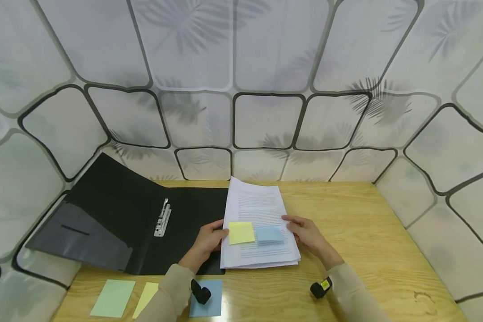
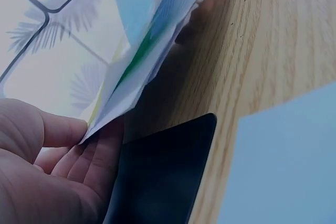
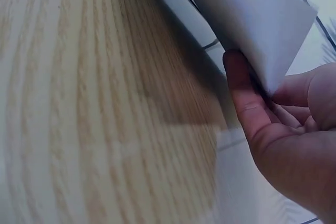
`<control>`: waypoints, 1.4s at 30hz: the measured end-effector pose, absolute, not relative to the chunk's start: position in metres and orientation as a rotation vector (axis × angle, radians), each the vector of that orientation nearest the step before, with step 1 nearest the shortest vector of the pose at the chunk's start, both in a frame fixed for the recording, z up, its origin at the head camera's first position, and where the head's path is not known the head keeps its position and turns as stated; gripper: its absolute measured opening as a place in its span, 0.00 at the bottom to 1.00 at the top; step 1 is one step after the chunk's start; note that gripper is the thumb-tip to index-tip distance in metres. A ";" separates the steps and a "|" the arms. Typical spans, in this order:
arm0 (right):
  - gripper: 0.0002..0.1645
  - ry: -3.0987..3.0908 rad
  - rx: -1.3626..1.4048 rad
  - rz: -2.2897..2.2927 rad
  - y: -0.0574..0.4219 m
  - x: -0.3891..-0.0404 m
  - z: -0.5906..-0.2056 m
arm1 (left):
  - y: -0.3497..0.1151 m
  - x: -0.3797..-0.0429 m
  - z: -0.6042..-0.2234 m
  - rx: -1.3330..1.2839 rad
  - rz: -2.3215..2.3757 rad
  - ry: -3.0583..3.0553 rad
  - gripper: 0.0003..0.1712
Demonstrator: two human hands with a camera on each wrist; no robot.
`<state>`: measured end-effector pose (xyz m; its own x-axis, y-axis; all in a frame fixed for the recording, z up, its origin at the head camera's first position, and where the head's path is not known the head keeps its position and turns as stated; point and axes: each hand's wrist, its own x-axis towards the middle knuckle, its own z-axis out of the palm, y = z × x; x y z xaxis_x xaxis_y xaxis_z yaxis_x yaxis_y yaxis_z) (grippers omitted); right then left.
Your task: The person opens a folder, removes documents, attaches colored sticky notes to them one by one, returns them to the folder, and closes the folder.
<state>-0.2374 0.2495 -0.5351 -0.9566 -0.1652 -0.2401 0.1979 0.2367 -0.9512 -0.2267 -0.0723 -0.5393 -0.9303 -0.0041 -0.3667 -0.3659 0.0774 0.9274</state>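
A stack of printed paper sheets is held between both hands, partly over the right edge of a black open binder. The left hand pinches the stack's left edge, thumb on top and fingers beneath, as the left wrist view also shows. At the opposite edge, the right hand grips the sheets between thumb and fingers. A yellow sticky note and a blue sticky note lie side by side on the top page. In the left wrist view the stack is tilted above the wooden table.
The binder's metal clip sits near its spine, and its left cover leans up against the patterned wall covering. Along the front of the wooden table lie a green sheet, a yellow sheet and a blue sheet.
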 end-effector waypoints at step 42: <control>0.43 2.080 -0.045 -1.882 0.251 -0.239 -0.531 | -0.188 -0.163 -0.502 -0.456 1.867 2.588 0.29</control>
<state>-0.2394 0.2510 -0.5306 -0.9434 -0.2449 -0.2236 0.1981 0.1245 -0.9722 -0.1634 -0.1877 -0.5019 -0.9566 -0.2745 -0.0978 -0.1793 0.2901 0.9400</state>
